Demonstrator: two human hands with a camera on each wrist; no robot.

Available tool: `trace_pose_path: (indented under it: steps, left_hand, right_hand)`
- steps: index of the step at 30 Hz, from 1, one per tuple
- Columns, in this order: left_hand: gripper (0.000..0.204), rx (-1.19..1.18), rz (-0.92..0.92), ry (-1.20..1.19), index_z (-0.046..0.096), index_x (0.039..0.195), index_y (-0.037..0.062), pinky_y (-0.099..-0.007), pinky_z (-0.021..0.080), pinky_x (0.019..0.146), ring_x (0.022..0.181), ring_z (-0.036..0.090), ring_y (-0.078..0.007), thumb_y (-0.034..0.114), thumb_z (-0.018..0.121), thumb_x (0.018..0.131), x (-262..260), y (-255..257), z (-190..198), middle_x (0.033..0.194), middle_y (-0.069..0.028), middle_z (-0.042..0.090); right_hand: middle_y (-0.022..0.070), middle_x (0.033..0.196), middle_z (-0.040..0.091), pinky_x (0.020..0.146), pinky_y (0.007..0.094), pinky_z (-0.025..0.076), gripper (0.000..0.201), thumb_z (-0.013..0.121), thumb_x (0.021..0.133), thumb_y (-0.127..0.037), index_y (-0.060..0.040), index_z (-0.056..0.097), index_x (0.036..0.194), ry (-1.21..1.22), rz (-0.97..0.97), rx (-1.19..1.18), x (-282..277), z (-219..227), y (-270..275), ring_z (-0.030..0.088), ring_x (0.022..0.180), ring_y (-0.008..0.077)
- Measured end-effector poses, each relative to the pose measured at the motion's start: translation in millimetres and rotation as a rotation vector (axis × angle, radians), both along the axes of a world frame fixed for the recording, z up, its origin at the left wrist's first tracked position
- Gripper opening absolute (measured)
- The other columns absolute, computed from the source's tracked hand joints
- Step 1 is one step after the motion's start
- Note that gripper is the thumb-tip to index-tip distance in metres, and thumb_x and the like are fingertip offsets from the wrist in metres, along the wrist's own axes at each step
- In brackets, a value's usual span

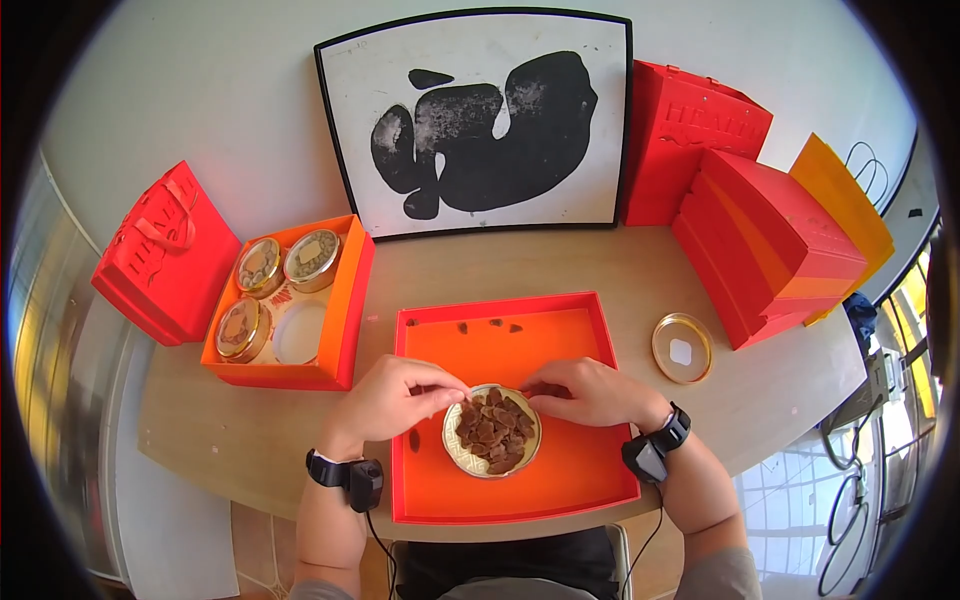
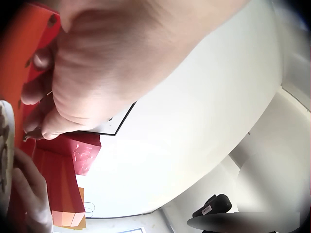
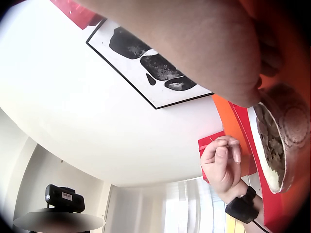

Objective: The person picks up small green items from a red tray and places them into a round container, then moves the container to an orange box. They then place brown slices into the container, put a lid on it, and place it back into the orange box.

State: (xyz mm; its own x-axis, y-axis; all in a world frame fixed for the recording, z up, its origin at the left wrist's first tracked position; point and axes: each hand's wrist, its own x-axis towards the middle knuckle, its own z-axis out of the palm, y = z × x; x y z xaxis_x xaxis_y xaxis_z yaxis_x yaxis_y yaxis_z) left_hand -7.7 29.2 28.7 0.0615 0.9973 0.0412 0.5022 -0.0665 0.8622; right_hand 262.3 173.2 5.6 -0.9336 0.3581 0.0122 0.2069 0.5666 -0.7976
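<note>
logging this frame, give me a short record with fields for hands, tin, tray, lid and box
left hand: pinches a small piece at the tin's left edge
right hand: fingers curled at the tin's right rim
tin: open, full of brown pieces, on the tray
tray: orange, few loose pieces at back
lid: on table, right of tray
box: three closed tins, one empty slot

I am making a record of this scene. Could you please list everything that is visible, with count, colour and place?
tin: 1, gold, open, brown pieces inside, on tray
tray: 1, orange-red, table centre
loose pieces: 3, brown, tray's far edge
lid: 1, gold, right of tray
box: 1, orange, left, three closed tins, one slot empty
bags: 2, red, far left and far right
stacked boxes: red, right
picture: 1, black-white, against wall
left hand: fingers pinch at tin's rim
right hand: fingers at tin's rim
</note>
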Motion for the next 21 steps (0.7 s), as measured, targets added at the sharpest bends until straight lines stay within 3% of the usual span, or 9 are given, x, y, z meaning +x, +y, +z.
trace_pose_path:
  steps: [2, 6, 8, 9, 11, 15, 17, 21]
  left_hand:
    - [0.021, 0.06, -0.147, 0.083, 0.075, 0.112, 0.0033, -0.0276, 0.053, 0.07, 0.079, 0.069, -0.0157, 0.017, 0.072, 0.096, 8, -1, 8, 0.105, -0.0087, 0.075]
    - [0.028, -0.151, -0.025, 0.213, 0.075, 0.115, 0.0057, -0.0324, 0.056, 0.075, 0.087, 0.071, -0.0211, 0.018, 0.077, 0.091, 7, -7, 20, 0.11, -0.0093, 0.072]
    - [0.03, -0.049, 0.0, 0.579, 0.077, 0.107, 0.0056, -0.0386, 0.056, 0.078, 0.092, 0.07, -0.0269, 0.018, 0.082, 0.08, -5, -18, 13, 0.105, -0.0098, 0.068]
    - [0.03, -0.048, -0.003, 0.58, 0.077, 0.107, 0.0056, -0.0386, 0.056, 0.078, 0.092, 0.07, -0.0269, 0.018, 0.082, 0.08, -4, -22, 12, 0.105, -0.0098, 0.068]
    - [0.025, -0.113, 0.093, 0.822, 0.078, 0.091, 0.0047, -0.043, 0.054, 0.079, 0.092, 0.066, -0.0302, 0.014, 0.084, 0.069, -1, -29, 15, 0.102, -0.0102, 0.064]
    - [0.029, -0.129, 0.038, 0.959, 0.079, 0.088, 0.0065, -0.0423, 0.053, 0.083, 0.097, 0.064, -0.0279, 0.015, 0.087, 0.062, 0, -28, 5, 0.104, -0.0076, 0.059]
    - [0.016, -0.05, 0.049, 0.993, 0.073, 0.07, 0.0041, -0.0435, 0.053, 0.079, 0.096, 0.063, -0.0291, 0.009, 0.084, 0.059, 1, -27, 0, 0.095, -0.0103, 0.058]
    - [0.023, -0.172, 0.04, 1.006, 0.078, 0.08, 0.0058, -0.0414, 0.054, 0.083, 0.097, 0.065, -0.0276, 0.014, 0.088, 0.061, 0, -24, 2, 0.102, -0.0068, 0.061]
  right_hand:
    - [0.0188, 0.105, 0.075, 0.086, 0.0402, 0.057, 0.031, 0.065, 0.098, -0.022, 0.002, 0.07, 0.118, 0.001, 0.002, 0.012, 0, 0, 0, 0.073, 0.096, 0.0334]
    - [0.0186, 0.105, 0.074, 0.085, 0.0401, 0.057, 0.031, 0.065, 0.098, -0.022, 0.0015, 0.07, 0.118, 0.001, 0.003, 0.004, -1, -2, 1, 0.073, 0.094, 0.0331]
    - [0.0187, 0.106, 0.074, 0.084, 0.0399, 0.057, 0.031, 0.065, 0.098, -0.022, 0.0014, 0.07, 0.118, -0.007, -0.005, -0.002, 0, -2, 1, 0.073, 0.094, 0.0328]
    - [0.0186, 0.105, 0.074, 0.084, 0.0396, 0.058, 0.031, 0.065, 0.098, -0.022, 0.0013, 0.071, 0.118, 0.002, -0.003, 0.013, 0, -4, 1, 0.073, 0.093, 0.0325]
    - [0.0185, 0.105, 0.074, 0.083, 0.0393, 0.058, 0.031, 0.065, 0.098, -0.022, 0.0013, 0.071, 0.118, 0.011, 0.002, 0.03, 0, -4, 2, 0.073, 0.092, 0.0322]
    - [0.0182, 0.105, 0.075, 0.083, 0.0394, 0.058, 0.031, 0.065, 0.098, -0.022, 0.0013, 0.071, 0.118, -0.002, -0.002, -0.002, -1, -1, 1, 0.073, 0.093, 0.0322]
    - [0.0181, 0.105, 0.075, 0.083, 0.0395, 0.058, 0.031, 0.065, 0.098, -0.022, 0.0012, 0.071, 0.118, -0.004, -0.005, -0.006, 0, -1, 1, 0.073, 0.094, 0.0323]
    - [0.0182, 0.106, 0.074, 0.084, 0.0397, 0.058, 0.031, 0.065, 0.098, -0.022, 0.0014, 0.07, 0.118, -0.005, -0.008, 0.001, -1, 0, 0, 0.073, 0.095, 0.033]
